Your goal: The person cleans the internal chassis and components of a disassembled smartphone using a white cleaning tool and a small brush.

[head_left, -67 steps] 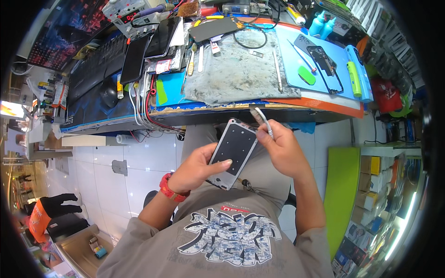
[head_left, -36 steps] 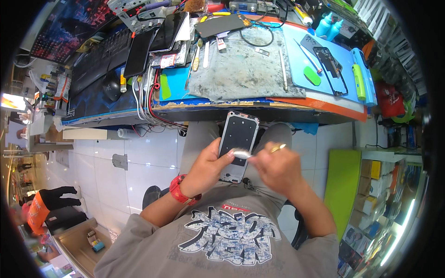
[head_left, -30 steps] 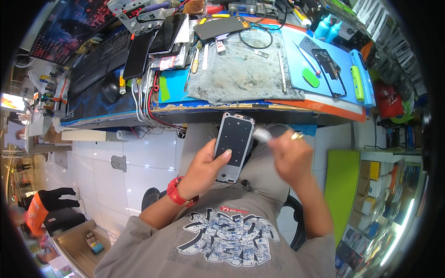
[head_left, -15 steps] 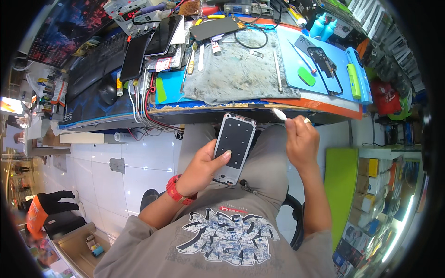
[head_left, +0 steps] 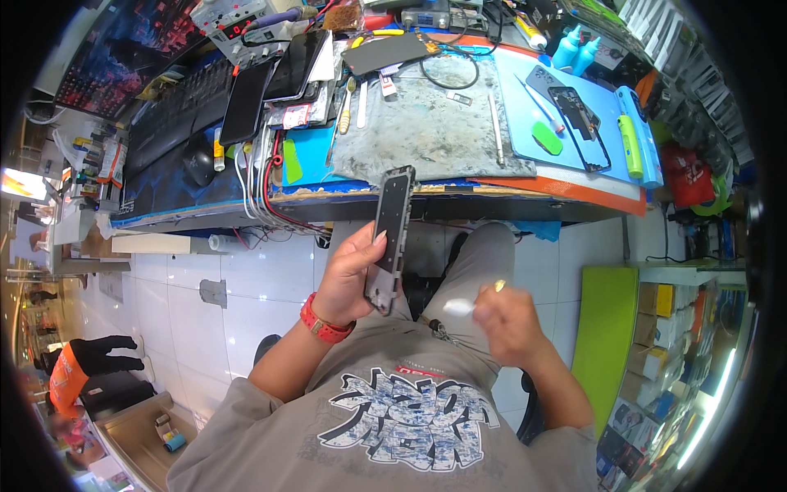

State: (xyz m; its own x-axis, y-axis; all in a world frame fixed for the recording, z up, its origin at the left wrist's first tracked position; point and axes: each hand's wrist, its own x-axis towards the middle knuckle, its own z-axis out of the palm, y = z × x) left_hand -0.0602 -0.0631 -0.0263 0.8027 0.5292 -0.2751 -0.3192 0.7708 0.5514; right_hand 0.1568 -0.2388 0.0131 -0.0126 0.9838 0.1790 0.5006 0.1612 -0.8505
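Currently, the left hand (head_left: 348, 275) grips the phone frame (head_left: 387, 238) along its left long side, thumb on the face and fingers curled behind; the frame's far end overlaps the near edge of the bench (head_left: 508, 209) in view. A gap parts it from the right hand (head_left: 512, 324), whose fingers are closed around a small white item (head_left: 458, 307), too blurred to name. Floor tiles (head_left: 566, 316) show between that hand and the green panel (head_left: 602, 353) farther right. Compared with half a second ago, the frame has turned more edge-on and the right hand has dropped nearer the body. Counted on the bench: two black-screened phones (head_left: 243, 107) at left, one toothbrush (head_left: 346, 108), one grey mat (head_left: 434, 131), two light-blue bottles (head_left: 584, 59) at far right.
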